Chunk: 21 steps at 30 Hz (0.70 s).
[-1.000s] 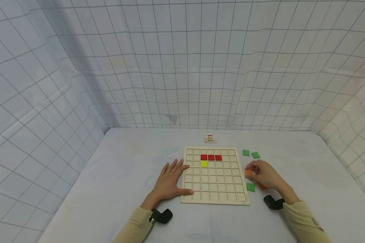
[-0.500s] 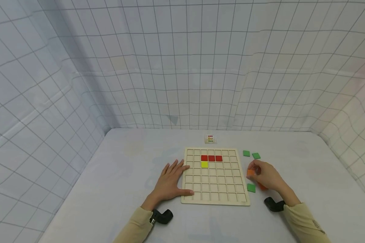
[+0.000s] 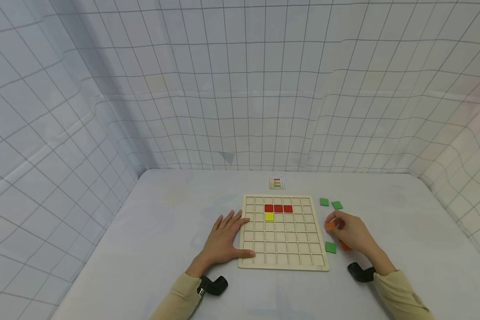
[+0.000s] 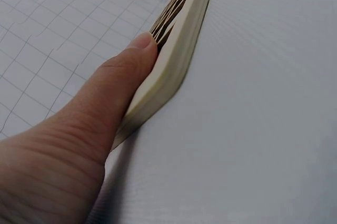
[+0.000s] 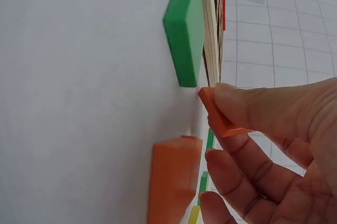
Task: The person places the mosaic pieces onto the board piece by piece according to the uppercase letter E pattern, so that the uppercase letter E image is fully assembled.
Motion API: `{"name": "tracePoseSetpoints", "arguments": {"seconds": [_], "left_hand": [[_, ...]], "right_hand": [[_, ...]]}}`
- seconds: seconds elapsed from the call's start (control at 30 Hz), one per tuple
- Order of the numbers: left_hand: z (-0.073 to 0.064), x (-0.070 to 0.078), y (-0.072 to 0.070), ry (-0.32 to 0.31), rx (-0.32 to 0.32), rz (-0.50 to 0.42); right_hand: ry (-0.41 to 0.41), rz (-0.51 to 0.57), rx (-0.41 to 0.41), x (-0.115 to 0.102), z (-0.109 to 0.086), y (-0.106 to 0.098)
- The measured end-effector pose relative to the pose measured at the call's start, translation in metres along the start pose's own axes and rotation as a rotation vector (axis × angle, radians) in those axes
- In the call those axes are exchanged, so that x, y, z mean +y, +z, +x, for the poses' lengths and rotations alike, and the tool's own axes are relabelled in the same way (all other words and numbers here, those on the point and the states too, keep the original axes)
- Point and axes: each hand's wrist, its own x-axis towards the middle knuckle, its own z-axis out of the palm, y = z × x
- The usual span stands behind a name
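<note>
A pale wooden grid board lies on the table in the head view. Its squares hold a row of three red tiles and one yellow tile under the leftmost red one. My left hand rests on the board's left edge with fingers spread; its thumb lies along the rim. Just off the board's right side, my right hand pinches an orange tile between thumb and fingers, tilted above the table. Below that hand lies more orange, partly hidden.
Two green tiles lie beyond my right hand, and another green tile lies beside the board's right edge. Yellow peeks out behind the right hand. A small card with a coloured grid pattern lies behind the board.
My right hand has shifted slightly to the right, and the orange tile it pinches has changed its tilt. My left hand and the tiles on the board stay where they were.
</note>
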Motion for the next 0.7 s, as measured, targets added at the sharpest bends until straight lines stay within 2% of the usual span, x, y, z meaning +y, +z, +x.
{"name": "tracePoseSetpoints", "arguments": {"seconds": [0.23,0.43,0.7], "left_hand": [[0.000,-0.002,0.001,-0.003,-0.002,0.012],[0.000,-0.002,0.001,-0.008,-0.003,0.006],[0.002,-0.003,0.002,-0.004,0.000,0.009]], "right_hand": [[-0.007,0.008,0.036,-0.007,-0.002,0.001],[-0.020,0.061,0.072,-0.019,0.001,0.008],[-0.103,0.137,0.061,-0.044,0.012,0.025]]}}
